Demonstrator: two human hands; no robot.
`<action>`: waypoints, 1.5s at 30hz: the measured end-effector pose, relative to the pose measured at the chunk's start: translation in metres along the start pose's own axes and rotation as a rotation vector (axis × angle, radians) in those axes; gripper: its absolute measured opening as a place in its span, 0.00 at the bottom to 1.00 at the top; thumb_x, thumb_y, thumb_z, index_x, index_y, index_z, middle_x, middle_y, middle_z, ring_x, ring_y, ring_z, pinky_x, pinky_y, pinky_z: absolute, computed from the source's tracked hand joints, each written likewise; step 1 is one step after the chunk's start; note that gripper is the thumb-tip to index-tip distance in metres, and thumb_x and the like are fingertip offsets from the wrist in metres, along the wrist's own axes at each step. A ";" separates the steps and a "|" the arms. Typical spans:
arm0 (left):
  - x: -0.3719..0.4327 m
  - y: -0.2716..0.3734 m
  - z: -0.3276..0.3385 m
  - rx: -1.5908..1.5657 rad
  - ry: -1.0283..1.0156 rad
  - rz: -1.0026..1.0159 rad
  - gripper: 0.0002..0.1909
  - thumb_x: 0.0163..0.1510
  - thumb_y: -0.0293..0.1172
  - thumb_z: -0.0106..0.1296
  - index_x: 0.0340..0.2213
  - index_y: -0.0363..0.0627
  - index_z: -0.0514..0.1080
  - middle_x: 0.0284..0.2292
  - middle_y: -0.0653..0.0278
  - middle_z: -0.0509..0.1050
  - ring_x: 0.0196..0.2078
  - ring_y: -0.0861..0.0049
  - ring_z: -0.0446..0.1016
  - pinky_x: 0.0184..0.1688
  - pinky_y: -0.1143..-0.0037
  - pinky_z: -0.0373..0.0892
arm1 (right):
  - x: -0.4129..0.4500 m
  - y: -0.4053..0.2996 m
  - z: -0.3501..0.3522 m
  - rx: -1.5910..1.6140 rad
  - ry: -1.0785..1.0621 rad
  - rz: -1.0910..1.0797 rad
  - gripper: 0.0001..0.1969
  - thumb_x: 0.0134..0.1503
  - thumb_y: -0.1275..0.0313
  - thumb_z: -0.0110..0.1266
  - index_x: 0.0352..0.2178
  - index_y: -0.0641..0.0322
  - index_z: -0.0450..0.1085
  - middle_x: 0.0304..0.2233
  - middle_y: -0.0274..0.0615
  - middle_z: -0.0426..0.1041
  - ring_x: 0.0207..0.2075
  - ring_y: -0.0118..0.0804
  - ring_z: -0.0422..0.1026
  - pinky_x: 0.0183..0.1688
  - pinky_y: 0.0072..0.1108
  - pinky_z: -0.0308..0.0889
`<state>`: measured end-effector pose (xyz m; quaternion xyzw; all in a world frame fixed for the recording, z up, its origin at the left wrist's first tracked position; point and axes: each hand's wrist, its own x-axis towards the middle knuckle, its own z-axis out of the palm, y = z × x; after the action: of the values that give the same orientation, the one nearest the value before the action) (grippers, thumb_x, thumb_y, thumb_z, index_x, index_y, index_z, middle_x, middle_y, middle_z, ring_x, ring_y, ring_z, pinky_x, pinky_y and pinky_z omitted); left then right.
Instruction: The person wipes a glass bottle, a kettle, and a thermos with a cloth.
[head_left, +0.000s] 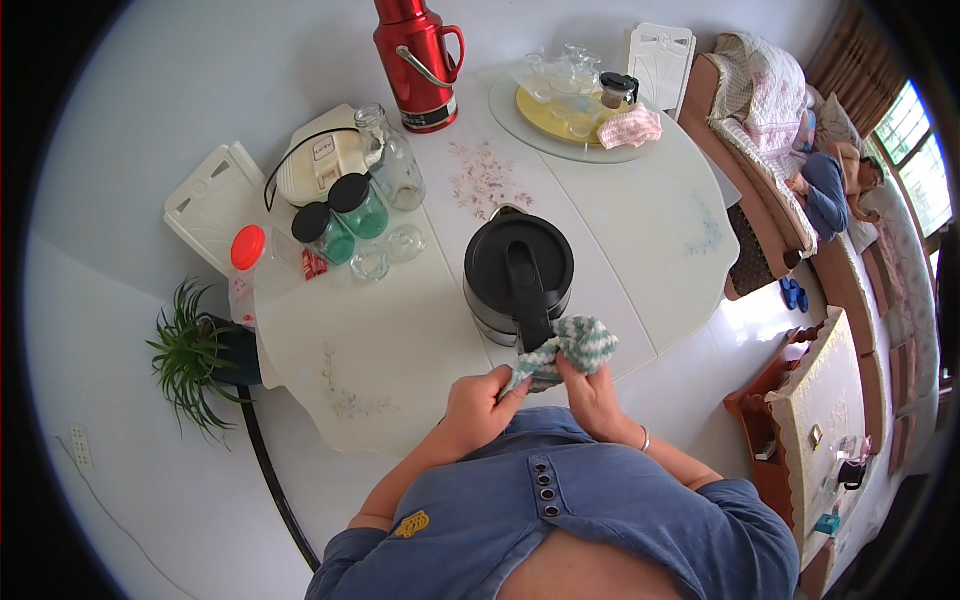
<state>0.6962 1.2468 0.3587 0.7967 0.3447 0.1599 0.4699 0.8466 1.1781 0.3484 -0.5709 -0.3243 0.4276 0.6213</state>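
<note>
A kettle (501, 279) with a black lid and handle and a metallic body stands on the table before me, its spout towards the far side. Close to my body, a green-and-white striped cloth (587, 343) is pinched between both hands, beside the end of the kettle's handle. My left hand (484, 405) grips the cloth's left end. My right hand (596, 400) holds its bunched right part. Whether the cloth touches the handle I cannot tell.
A red thermos flask (417, 71) stands by the wall. Left are a glass bottle (397, 169), black-lidded jars (361, 214), a red-capped jar (248, 247) and a potted plant (187, 356). At the back right, a yellow tray (534, 120) bears glassware. A person (829, 187) lies on a sofa.
</note>
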 end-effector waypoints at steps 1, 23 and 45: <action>-0.002 0.000 -0.001 -0.058 0.137 0.101 0.10 0.48 0.30 0.47 0.18 0.36 0.66 0.11 0.62 0.64 0.12 0.78 0.61 0.16 0.79 0.57 | -0.001 -0.004 0.000 -0.168 -0.057 -0.152 0.09 0.48 0.74 0.45 0.32 0.67 0.64 0.29 0.41 0.66 0.30 0.32 0.65 0.33 0.21 0.61; 0.003 -0.031 0.024 -0.094 0.235 0.238 0.09 0.45 0.33 0.49 0.19 0.40 0.67 0.18 0.56 0.68 0.20 0.59 0.67 0.21 0.68 0.62 | 0.022 0.021 0.002 -0.709 -0.002 -0.783 0.19 0.39 0.77 0.51 0.36 0.68 0.62 0.32 0.52 0.65 0.31 0.52 0.65 0.32 0.32 0.61; 0.016 -0.045 0.008 -0.480 -0.213 0.085 0.36 0.38 0.34 0.60 0.46 0.38 0.55 0.42 0.59 0.64 0.46 0.74 0.61 0.47 0.75 0.57 | 0.017 0.051 -0.025 -0.983 -0.399 -0.664 0.19 0.36 0.71 0.52 0.35 0.59 0.65 0.38 0.46 0.65 0.43 0.48 0.62 0.49 0.35 0.50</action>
<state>0.6947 1.2674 0.3150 0.6886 0.2115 0.1719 0.6720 0.8677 1.1819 0.2932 -0.5679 -0.7530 0.1112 0.3132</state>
